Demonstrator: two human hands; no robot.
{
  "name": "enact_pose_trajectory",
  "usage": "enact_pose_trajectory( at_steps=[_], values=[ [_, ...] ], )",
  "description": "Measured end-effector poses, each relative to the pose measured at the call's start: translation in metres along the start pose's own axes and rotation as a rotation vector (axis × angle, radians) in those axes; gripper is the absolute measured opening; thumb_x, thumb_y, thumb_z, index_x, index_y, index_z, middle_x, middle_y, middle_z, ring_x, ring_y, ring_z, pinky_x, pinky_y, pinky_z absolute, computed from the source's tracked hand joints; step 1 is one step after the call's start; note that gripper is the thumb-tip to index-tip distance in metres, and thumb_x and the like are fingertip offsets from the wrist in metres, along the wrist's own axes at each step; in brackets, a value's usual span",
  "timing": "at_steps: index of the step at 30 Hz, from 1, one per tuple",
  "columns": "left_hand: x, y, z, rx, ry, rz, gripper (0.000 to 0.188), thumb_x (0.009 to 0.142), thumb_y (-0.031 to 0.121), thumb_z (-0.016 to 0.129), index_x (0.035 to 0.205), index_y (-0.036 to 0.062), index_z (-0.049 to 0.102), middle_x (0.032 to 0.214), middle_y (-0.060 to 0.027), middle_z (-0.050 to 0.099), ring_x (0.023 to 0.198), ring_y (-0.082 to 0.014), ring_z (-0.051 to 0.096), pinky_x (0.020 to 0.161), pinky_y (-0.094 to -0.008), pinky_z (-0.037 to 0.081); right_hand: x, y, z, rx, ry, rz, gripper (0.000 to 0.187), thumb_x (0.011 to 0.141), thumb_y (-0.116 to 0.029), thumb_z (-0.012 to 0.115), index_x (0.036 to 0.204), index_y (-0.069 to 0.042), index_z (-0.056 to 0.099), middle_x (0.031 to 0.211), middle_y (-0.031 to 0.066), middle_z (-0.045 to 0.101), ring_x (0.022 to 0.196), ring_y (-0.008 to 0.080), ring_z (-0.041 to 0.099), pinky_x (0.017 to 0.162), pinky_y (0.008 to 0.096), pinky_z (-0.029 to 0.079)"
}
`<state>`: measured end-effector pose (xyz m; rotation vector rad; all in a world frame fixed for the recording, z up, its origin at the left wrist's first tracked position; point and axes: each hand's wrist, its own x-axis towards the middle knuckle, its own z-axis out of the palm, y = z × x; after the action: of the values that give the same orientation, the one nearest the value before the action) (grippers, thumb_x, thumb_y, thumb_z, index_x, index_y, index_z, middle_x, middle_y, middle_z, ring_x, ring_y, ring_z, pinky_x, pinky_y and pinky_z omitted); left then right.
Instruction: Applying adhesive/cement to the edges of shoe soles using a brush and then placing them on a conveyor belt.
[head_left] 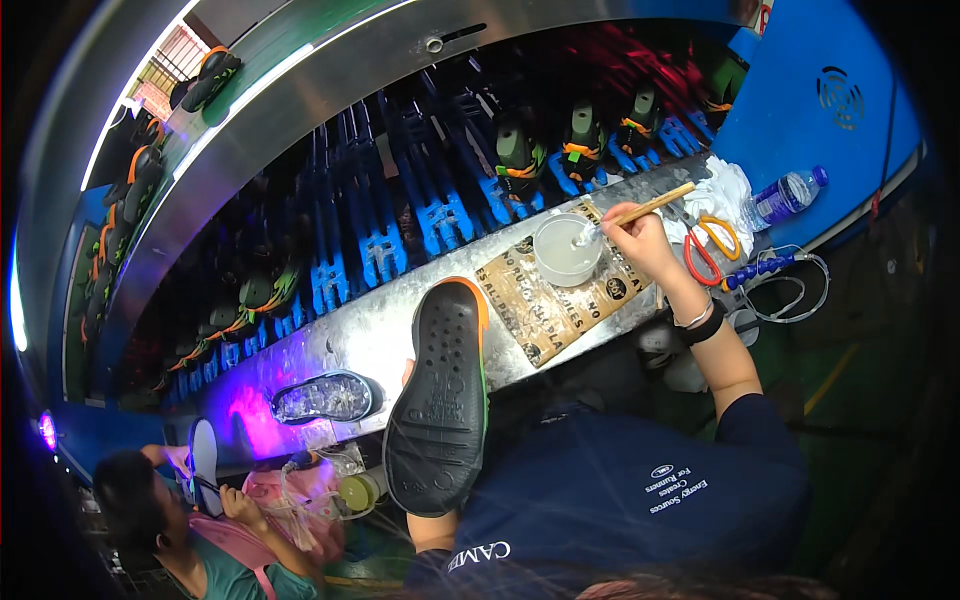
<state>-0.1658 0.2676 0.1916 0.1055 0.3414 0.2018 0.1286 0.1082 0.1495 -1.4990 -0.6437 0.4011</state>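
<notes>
From the head camera, the left hand [408,378] holds up a black rubber shoe sole [440,400], tread side facing the camera; the sole is long and rounded, dotted with small holes, with an orange and green edge along its right side. The hand is almost wholly hidden behind the sole, only a bit of finger showing at its left edge, so how the fingers lie cannot be told. The left forearm comes up from the near edge under a dark navy sleeve.

The right hand [640,235] reaches far and right, wrist bent, fingers pinched together around a pale wooden-handled brush [650,207]. The brush tip dips into a small round white bowl [566,250] of cloudy liquid. The bowl stands on a piece of brown cardboard [560,295] lying on the long, dull metal bench [360,335].

Just right of the hand lie orange-handled scissors [712,245], a crumpled white cloth [725,190] and a clear plastic bottle [785,197]. On the left of the bench rests another sole [325,397] with a shiny clear face. Beyond the bench, blue racks [420,200] carry shoes. Another person [160,520] sits at the near left.
</notes>
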Motion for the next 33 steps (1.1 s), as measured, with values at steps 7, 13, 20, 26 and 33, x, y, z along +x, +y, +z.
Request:
enact_pose_trajectory(
  at_steps=[7, 13, 20, 26, 33],
  values=[
    [0.019, 0.004, 0.001, 0.025, 0.032, -0.028, 0.047, 0.084, 0.036, 0.040, 0.119, 0.0054, 0.041, 0.112, -0.0162, 0.050, 0.092, -0.0274, 0.055, 0.078, -0.0371, 0.047, -0.001, 0.001, -0.007, -0.100, 0.002, 0.010, 0.009, 0.075, -0.007, 0.059, 0.080, -0.001, 0.055, 0.072, -0.0010, 0.053, 0.063, 0.0031, 0.047, 0.056, 0.0167, 0.038],
    [0.025, 0.003, 0.003, 0.144, 0.081, -0.001, 0.051, 0.083, 0.040, 0.038, 0.118, 0.0035, 0.042, 0.108, -0.0188, 0.051, 0.090, -0.0312, 0.056, 0.070, -0.0431, 0.050, -0.001, -0.007, -0.009, -0.129, -0.044, 0.044, 0.009, 0.076, -0.007, 0.058, 0.081, 0.000, 0.055, 0.071, -0.0011, 0.052, 0.062, 0.0030, 0.046, 0.054, 0.0169, 0.037],
    [0.028, 0.002, 0.028, 0.337, 0.019, -0.119, 0.049, 0.083, 0.041, 0.038, 0.111, 0.0018, 0.048, 0.090, -0.0187, 0.058, 0.072, -0.0317, 0.060, 0.062, -0.0398, 0.052, -0.010, -0.055, 0.002, 0.149, -0.056, 0.091, 0.012, 0.078, -0.009, 0.057, 0.084, 0.001, 0.053, 0.069, -0.0002, 0.051, 0.056, 0.0027, 0.044, 0.051, 0.0164, 0.037],
    [0.015, -0.013, 0.063, 0.299, 0.132, -0.202, 0.049, 0.086, 0.041, 0.035, 0.110, 0.0000, 0.048, 0.086, -0.0225, 0.057, 0.069, -0.0287, 0.060, 0.059, -0.0333, 0.053, -0.026, -0.078, 0.034, 0.207, -0.175, -0.076, 0.011, 0.077, -0.006, 0.056, 0.087, -0.001, 0.054, 0.071, 0.0008, 0.051, 0.058, 0.0030, 0.045, 0.051, 0.0155, 0.036],
    [0.010, -0.011, 0.050, 0.590, 0.119, -0.159, 0.036, 0.087, 0.032, 0.040, 0.107, 0.0028, 0.048, 0.092, -0.0104, 0.057, 0.077, -0.0146, 0.057, 0.069, -0.0276, 0.048, -0.029, -0.077, 0.046, -0.159, -0.257, -0.313, 0.014, 0.072, 0.001, 0.059, 0.086, 0.000, 0.056, 0.083, 0.0070, 0.056, 0.072, 0.0115, 0.053, 0.063, 0.0228, 0.043]
  ],
)
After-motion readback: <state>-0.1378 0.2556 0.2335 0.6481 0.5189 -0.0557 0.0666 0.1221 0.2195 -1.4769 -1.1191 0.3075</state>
